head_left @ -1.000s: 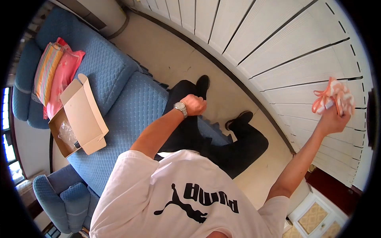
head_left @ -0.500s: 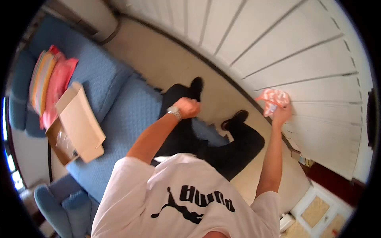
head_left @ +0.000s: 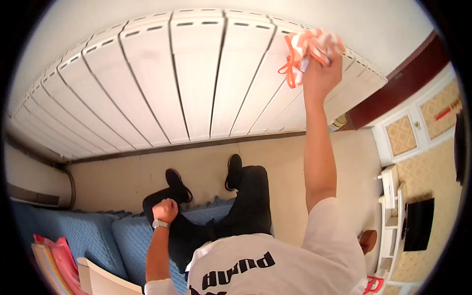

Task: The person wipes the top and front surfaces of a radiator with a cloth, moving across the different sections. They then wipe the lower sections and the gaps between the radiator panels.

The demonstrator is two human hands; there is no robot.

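Observation:
My right hand [head_left: 324,76] grips an orange-and-white striped cloth [head_left: 312,43] with an orange edging loop hanging off its left side. The cloth is against the upper right part of a tall white radiator [head_left: 196,78] made of upright panels. My right arm is stretched out in front. My left hand [head_left: 165,210] is closed in a fist over my dark trouser leg [head_left: 189,236], with a silver watch [head_left: 161,224] on the wrist. Nothing shows in that fist.
The blue quilted sofa [head_left: 96,241] is beneath and left of me, carrying a pink cushion [head_left: 68,260] and a cardboard box [head_left: 105,280]. A dark red panel [head_left: 393,88], white cabinet [head_left: 400,135] and black television [head_left: 419,224] stand at the right. Beige floor [head_left: 290,152] lies before the radiator.
My view has turned toward the radiator, now spread across the top. My right hand has carried the cloth up to the radiator's upper part. My left fist remains closed near my leg.

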